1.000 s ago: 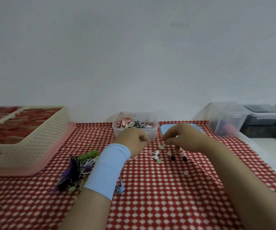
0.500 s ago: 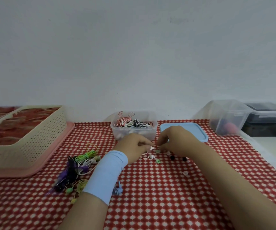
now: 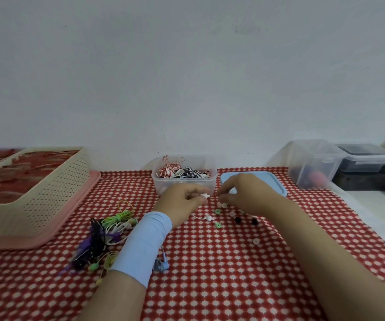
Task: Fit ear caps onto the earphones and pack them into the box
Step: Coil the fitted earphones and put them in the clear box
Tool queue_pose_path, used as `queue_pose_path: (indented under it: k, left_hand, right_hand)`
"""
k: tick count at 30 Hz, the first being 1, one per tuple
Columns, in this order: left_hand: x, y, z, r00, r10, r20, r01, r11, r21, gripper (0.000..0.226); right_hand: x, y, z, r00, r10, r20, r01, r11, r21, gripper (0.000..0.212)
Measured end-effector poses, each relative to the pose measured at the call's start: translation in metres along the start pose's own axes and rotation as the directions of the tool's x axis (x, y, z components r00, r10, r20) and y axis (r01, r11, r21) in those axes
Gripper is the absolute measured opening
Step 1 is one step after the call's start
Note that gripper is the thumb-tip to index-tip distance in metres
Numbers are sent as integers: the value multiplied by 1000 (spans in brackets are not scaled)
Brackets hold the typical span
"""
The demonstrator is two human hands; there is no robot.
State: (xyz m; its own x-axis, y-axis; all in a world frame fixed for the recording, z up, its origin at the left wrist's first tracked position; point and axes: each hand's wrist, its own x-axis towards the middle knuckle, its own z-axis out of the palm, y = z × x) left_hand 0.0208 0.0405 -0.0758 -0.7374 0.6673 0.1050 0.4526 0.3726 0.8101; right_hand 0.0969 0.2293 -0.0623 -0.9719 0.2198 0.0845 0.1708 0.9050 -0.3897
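Note:
My left hand (image 3: 183, 199) pinches a white earbud (image 3: 204, 196) whose thin cable trails down to a second white earbud (image 3: 208, 218) on the cloth. My right hand (image 3: 244, 193) hovers low over several loose ear caps (image 3: 221, 205), fingers curled down toward them; whether it holds a cap is hidden. Green caps (image 3: 217, 225) and black caps (image 3: 238, 220) lie nearby. A clear box (image 3: 210, 181) behind my hands contains coiled earphones. Its blue lid (image 3: 270, 179) lies to the right.
A tangle of green, purple, white and yellow earphones (image 3: 103, 237) lies left of my left forearm. A beige basket on a pink tray (image 3: 55, 205) stands at the far left. Clear and dark containers (image 3: 314, 165) sit at the back right. One white cap (image 3: 255, 241) lies apart.
Both hands dropped from above the cloth down toward the ear caps. My right hand shifted right, and the white earbud now shows at my left fingertips.

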Motion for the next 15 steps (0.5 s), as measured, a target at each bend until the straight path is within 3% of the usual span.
queue_pose_path:
  k: [2, 4, 10, 15]
  left_hand:
    - [0, -1, 1, 1000, -18, -19, 17, 999, -36, 25]
    - [0, -2, 2, 998, -38, -41, 35, 996, -81, 17]
    - [-1, -1, 2, 996, -48, -79, 31, 980, -198, 9]
    - [-1, -1, 2, 992, -66, -110, 35, 965, -261, 11]
  right_hand:
    - [3, -6, 8, 998, -13, 65, 22, 989, -144, 14]
    - [5, -7, 10, 997, -15, 80, 28, 986, -164, 13]
    - [6, 1, -1, 997, -14, -70, 31, 968, 250, 9]
    - [-1, -7, -6, 1000, 15, -25, 6, 729, 684, 13]
